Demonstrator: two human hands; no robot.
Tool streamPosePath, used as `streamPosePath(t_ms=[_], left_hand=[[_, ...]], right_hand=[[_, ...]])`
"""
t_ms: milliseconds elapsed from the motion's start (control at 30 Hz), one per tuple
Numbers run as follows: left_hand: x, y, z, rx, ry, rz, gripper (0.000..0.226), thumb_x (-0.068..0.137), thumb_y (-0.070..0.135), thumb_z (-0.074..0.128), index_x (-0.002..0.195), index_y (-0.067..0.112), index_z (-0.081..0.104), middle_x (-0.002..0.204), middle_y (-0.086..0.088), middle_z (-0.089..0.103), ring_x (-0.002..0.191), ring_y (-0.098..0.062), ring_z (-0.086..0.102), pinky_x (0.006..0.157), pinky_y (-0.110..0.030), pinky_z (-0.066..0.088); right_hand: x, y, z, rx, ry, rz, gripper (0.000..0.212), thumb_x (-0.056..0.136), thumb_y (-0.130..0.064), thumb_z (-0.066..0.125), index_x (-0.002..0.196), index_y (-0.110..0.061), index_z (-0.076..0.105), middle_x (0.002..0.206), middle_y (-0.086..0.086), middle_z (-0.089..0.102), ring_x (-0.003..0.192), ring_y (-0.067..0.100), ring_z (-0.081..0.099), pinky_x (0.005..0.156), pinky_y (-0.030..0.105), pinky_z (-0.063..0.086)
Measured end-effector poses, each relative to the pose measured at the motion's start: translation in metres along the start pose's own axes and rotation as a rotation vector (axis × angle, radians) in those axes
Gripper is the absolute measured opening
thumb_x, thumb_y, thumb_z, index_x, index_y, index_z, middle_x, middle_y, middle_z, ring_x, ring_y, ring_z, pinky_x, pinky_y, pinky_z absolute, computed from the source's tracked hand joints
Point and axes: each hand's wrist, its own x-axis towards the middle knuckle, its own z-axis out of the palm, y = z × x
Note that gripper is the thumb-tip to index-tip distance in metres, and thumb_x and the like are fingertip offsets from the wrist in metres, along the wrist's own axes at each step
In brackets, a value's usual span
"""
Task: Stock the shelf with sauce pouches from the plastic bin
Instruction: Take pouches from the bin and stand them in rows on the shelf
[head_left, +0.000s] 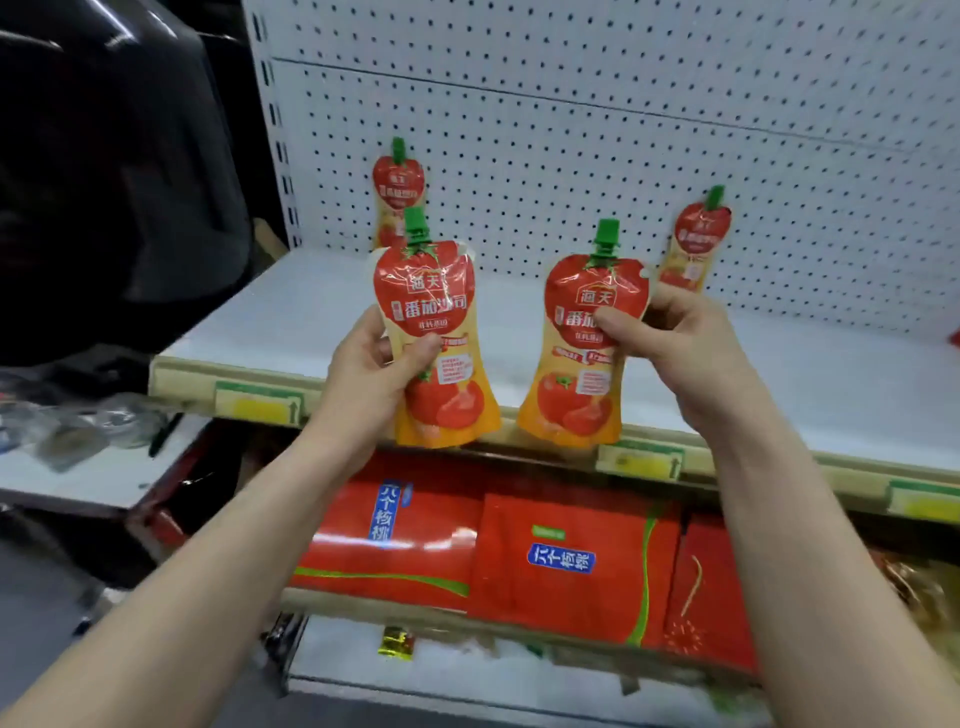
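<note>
Two bare forearms rise from 7 and 5 o'clock toward the centre. The left hand (363, 364) grips the left pouch (436, 332) at its waist, thumb curled over the printed front and fingers hidden behind. The right hand (680, 353) pinches the right pouch (582, 364) the same way, thumb on the front. Both pouches are upright with green caps on top. They are held apart from each other in the air in front of the shelf (779, 374), their bottoms about level with its front lip.

Two more pouches already stand on the shelf, leaning against the pegboard (623, 130). The rear-left pouch (397, 192) is at 11 o'clock, partly hidden by the left pouch's cap. The rear-right pouch (696, 244) is at 2 o'clock, just above the right hand. Between them the white shelf lies bare. Red cartons (561, 561) sit below at 6 o'clock. The plastic bin cannot be made out.

The step in hand appears to be bringing a pair of pouches to the shelf, and stocking looks barely begun. The next move likely calls for reaching forward over the lip and setting each pouch on its base in the gap. Each would then need tipping back against the pegboard so it does not slump when the fingers let go.
</note>
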Motion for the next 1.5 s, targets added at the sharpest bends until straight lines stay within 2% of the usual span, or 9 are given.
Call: streamPosePath(t_ms=[167,367,667,967,1167,1233,1333,1433,1500], left_hand=[[0.046,0.009,-0.056,0.015,0.154,0.023,0.027,0.088,0.012,0.066,0.115,0.017,0.061,0.111,-0.009,0.070,0.106,-0.025,0.066,0.091,-0.042,0.054],[0.100,0.010,-0.086,0.033,0.228,0.001,0.030,0.090,0.012,0.064,0.120,0.014,0.060,0.111,-0.006,0.071,0.101,-0.021,0.069,0.080,-0.032,0.056],[0.166,-0.004,-0.097,0.059,0.301,-0.053,0.029,0.089,0.013,0.066,0.117,0.017,0.062,0.106,0.000,0.073,0.094,-0.016,0.072,0.068,-0.023,0.057],[0.197,-0.018,-0.104,0.042,0.241,-0.079,0.034,0.087,0.016,0.067,0.121,0.017,0.060,0.108,0.000,0.073,0.096,-0.016,0.071,0.075,-0.027,0.058],[0.205,-0.025,-0.103,0.031,0.188,-0.084,0.034,0.086,0.014,0.068,0.120,0.015,0.061,0.108,-0.002,0.073,0.098,-0.017,0.071,0.081,-0.031,0.058],[0.206,-0.028,-0.103,0.022,0.177,-0.090,0.033,0.085,0.013,0.068,0.118,0.016,0.061,0.107,-0.001,0.074,0.096,-0.016,0.071,0.083,-0.032,0.057],[0.207,-0.030,-0.102,0.016,0.146,-0.097,0.035,0.085,0.014,0.069,0.119,0.017,0.062,0.107,-0.001,0.074,0.097,-0.017,0.071,0.085,-0.035,0.057],[0.209,-0.032,-0.098,0.016,0.103,-0.100,0.037,0.086,0.013,0.068,0.122,0.014,0.060,0.109,-0.002,0.073,0.098,-0.017,0.071,0.084,-0.033,0.057],[0.210,-0.033,-0.094,0.016,0.071,-0.097,0.036,0.086,0.011,0.068,0.122,0.012,0.060,0.108,-0.003,0.073,0.098,-0.018,0.071,0.084,-0.031,0.058]], right_hand=[[0.085,-0.011,0.057,0.012,-0.023,-0.025,0.003,0.086,-0.009,0.072,0.085,-0.012,0.071,0.074,-0.001,0.067,0.060,0.004,0.057,0.054,0.017,0.044],[0.187,0.022,0.124,0.035,-0.072,0.043,0.021,0.088,-0.009,0.070,0.101,0.008,0.068,0.092,0.016,0.072,0.074,0.020,0.068,0.074,0.035,0.061],[0.298,0.066,0.196,-0.038,-0.071,0.077,0.011,0.081,-0.019,0.078,0.075,-0.024,0.070,0.083,0.005,0.076,0.080,0.028,0.074,0.081,0.051,0.060],[0.326,0.076,0.219,-0.052,-0.072,0.056,0.006,0.082,-0.026,0.076,0.081,-0.029,0.071,0.087,0.002,0.077,0.079,0.020,0.075,0.082,0.047,0.060],[0.321,0.070,0.217,-0.038,-0.105,0.037,0.021,0.086,-0.018,0.074,0.106,-0.019,0.068,0.097,0.004,0.075,0.088,0.022,0.074,0.080,0.040,0.061],[0.313,0.062,0.210,-0.069,-0.040,-0.011,0.034,0.084,-0.026,0.075,0.114,-0.022,0.061,0.099,0.001,0.072,0.088,0.016,0.071,0.076,0.034,0.059],[0.292,0.040,0.199,0.016,0.156,-0.083,0.016,0.094,-0.037,0.060,0.103,-0.024,0.062,0.088,-0.004,0.067,0.074,0.009,0.061,0.068,0.029,0.052],[0.271,0.020,0.198,0.093,-0.153,-0.024,0.034,0.099,-0.041,0.052,0.096,-0.014,0.071,0.087,0.001,0.073,0.076,0.012,0.065,0.063,0.026,0.051],[0.262,0.018,0.200,0.012,-0.373,-0.048,0.019,0.093,-0.032,0.065,0.099,-0.016,0.073,0.091,-0.001,0.076,0.082,0.011,0.070,0.067,0.025,0.054]])
